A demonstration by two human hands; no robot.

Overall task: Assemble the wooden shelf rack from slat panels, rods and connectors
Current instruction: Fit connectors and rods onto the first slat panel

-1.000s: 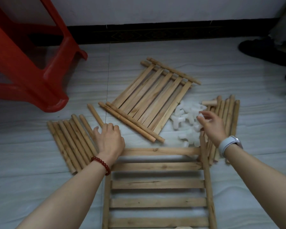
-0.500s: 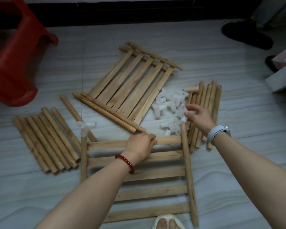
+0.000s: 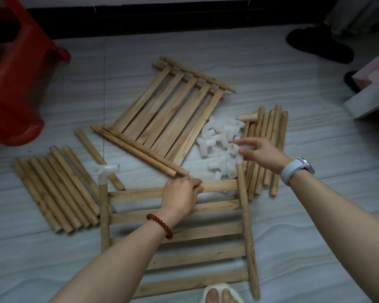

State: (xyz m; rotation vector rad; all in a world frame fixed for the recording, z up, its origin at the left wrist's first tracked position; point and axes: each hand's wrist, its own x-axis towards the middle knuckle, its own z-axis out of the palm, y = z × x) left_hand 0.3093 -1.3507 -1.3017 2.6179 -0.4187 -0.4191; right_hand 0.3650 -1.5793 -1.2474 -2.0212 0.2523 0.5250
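Pinching white connector [image 3: 239,152] atop rail, right hand [image 3: 262,153] fingers [image 3: 246,152]

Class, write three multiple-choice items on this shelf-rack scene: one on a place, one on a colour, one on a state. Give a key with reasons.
1. Where does the loose heap of white plastic connectors lie?
A. On the red stool
B. On the floor between the far slat panel and the right-hand bundle of wooden rods
C. On the near panel

2. What colour is the bead bracelet on the left wrist?
A. Red
B. Blue
C. Green

3. What is the right hand doing?
A. Lying flat on the floor
B. Lifting a rod
C. Holding a white connector at the top of the right side rod of the near slat panel

Key: 1 B, the heap sits in that gap; 2 A, the beads are dark red; 3 C, fingers pinch the connector on the rod end, while the left hand grips the top slat.
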